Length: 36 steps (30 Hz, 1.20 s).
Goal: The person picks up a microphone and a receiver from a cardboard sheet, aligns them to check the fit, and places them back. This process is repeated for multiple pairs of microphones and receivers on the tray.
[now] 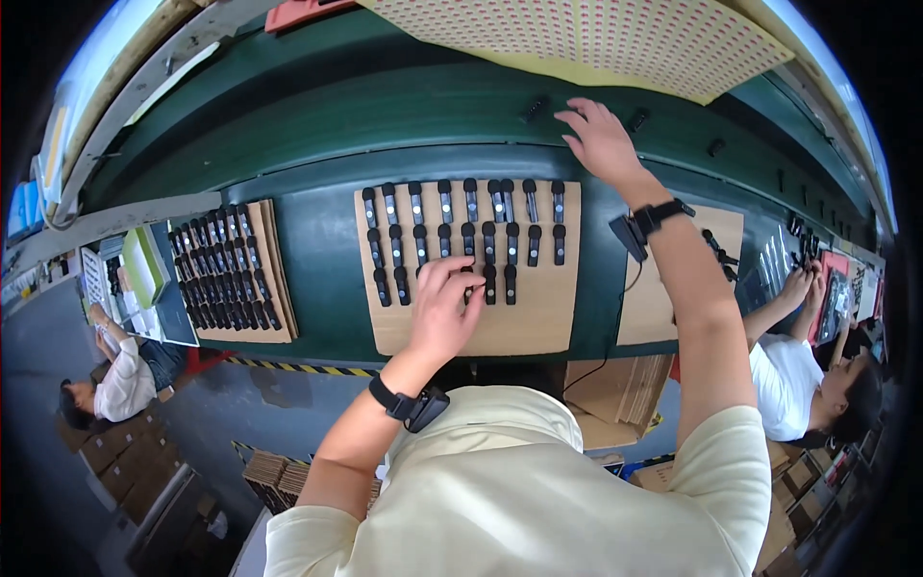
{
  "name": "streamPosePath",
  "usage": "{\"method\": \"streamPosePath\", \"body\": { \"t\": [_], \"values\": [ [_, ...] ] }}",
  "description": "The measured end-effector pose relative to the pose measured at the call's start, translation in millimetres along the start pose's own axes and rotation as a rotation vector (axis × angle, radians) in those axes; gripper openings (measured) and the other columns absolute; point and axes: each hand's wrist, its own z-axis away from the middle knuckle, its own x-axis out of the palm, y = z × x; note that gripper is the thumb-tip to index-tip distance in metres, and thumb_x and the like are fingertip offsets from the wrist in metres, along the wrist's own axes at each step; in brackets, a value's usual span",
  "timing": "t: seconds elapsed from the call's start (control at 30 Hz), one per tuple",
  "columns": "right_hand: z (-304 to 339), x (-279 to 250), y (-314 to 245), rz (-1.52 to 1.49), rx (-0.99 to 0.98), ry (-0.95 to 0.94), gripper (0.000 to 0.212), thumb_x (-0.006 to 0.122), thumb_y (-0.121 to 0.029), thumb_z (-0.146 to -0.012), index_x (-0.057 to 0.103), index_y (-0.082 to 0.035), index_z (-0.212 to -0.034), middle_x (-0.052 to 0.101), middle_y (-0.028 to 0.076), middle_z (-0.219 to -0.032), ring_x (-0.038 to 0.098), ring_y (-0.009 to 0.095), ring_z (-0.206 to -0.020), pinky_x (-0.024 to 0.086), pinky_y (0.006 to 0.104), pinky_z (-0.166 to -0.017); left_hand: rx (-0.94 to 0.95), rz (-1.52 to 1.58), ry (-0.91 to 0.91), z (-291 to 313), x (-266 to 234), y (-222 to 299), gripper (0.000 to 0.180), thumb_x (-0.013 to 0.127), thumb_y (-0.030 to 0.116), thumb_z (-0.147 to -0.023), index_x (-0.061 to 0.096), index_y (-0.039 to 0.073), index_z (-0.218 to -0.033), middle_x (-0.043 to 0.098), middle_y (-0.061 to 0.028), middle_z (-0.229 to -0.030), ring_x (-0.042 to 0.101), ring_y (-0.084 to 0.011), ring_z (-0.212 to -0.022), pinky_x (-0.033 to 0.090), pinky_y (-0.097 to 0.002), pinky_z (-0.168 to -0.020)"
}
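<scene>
Small black microphones with foam-like tops lie in rows on a brown cardboard sheet in front of me. My left hand is over the sheet's lowest row, its fingers and thumb curled round one dark microphone that they partly hide. Stretched far forward, my right hand hovers over the green conveyor belt with fingers apart and nothing visible in them. A dark small piece lies on the belt just left of its fingertips, and another lies to its right.
A second filled cardboard sheet lies at left, and another at right under my right forearm. A yellow sheet of pink-red stickers hangs over the belt's far side. One co-worker sits at right, another at far left.
</scene>
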Motion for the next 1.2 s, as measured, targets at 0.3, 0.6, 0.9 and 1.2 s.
{"method": "streamPosePath", "body": {
  "t": [0.3,0.6,0.9,1.2],
  "values": [
    [-61.1,65.7,30.0,-0.008,0.062,-0.067,0.029,0.067,-0.012,-0.086,0.062,-0.006,-0.114,0.062,0.012,-0.101,0.06,0.029,-0.099,0.048,0.0378,-0.087,-0.137,-0.011,0.087,-10.9,-11.2,7.5,0.017,0.069,-0.004,-0.077,0.064,0.004,-0.091,0.061,-0.0124,-0.112,0.059,-0.0303,-0.097,0.047,-0.0377,-0.086],
    [-38.4,-35.0,-21.0,-0.783,0.371,-0.446,0.022,0.066,-0.018,-0.092,0.063,-0.001,-0.105,0.063,0.006,-0.086,0.058,0.012,-0.08,0.047,0.0276,-0.074,-0.05,0.023,0.139,-54.5,-8.1,19.1,0.018,0.07,-0.001,-0.078,0.063,0.003,-0.094,0.061,-0.0132,-0.112,0.057,-0.0339,-0.101,0.048,-0.0407,-0.087],
    [20.4,-74.1,-67.0,-1.032,0.171,-0.675,0.023,0.069,-0.021,-0.09,0.065,-0.003,-0.104,0.063,0.006,-0.092,0.058,0.014,-0.083,0.049,0.0302,-0.079,-0.11,0.083,0.009,-74.1,15.4,28.8,0.024,0.072,0.004,-0.081,0.064,0.002,-0.103,0.066,-0.0097,-0.099,0.063,-0.0271,-0.092,0.049,-0.0336,-0.085],
    [10.8,17.0,76.9,-0.042,0.262,-0.105,0.034,0.068,-0.012,-0.082,0.063,-0.012,-0.116,0.058,0.016,-0.117,0.05,0.034,-0.116,0.045,0.0436,-0.096,-0.145,0.171,0.006,-46.1,-8.7,25.6,0.021,0.073,0.002,-0.078,0.064,0.003,-0.098,0.065,-0.0118,-0.091,0.062,-0.0288,-0.085,0.049,-0.0363,-0.075]
  ]
}}
